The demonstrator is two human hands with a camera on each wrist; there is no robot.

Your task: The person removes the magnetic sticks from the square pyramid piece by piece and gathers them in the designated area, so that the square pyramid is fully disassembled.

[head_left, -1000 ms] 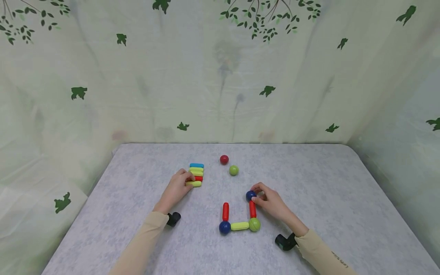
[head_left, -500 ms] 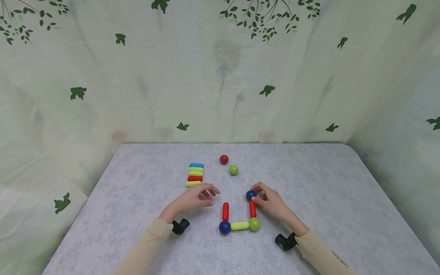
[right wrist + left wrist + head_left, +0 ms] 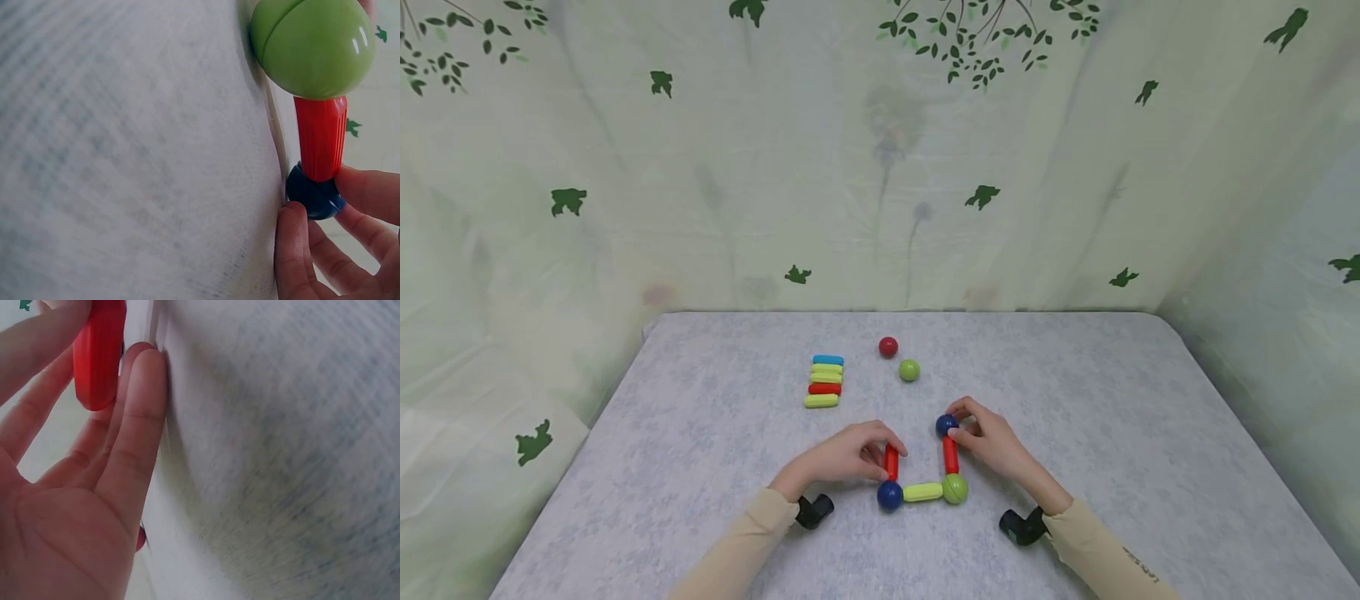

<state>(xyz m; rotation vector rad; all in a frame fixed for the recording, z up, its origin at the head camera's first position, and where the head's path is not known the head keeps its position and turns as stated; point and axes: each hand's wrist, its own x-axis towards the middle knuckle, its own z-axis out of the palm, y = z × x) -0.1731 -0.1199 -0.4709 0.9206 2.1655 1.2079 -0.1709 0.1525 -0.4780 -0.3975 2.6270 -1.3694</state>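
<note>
A U-shaped chain of balls and rods lies on the table. Its left red rod joins a dark blue ball, and my left hand has thumb and fingers about that rod. In the left wrist view the red rod shows its free end between the fingers. A yellow-green rod runs on to a green ball. From there the right red rod reaches another dark blue ball, which my right hand pinches; the right wrist view shows fingertips on this blue ball.
Beyond the left hand several rods lie in a stack-like row: a blue rod, yellow-green ones, a red rod and a nearer yellow-green rod. A red ball and a loose green ball rest farther back.
My left hand has left the row of rods, moving right and nearer to the left red rod, where its fingers now close about it. My right hand stays on the blue ball.
</note>
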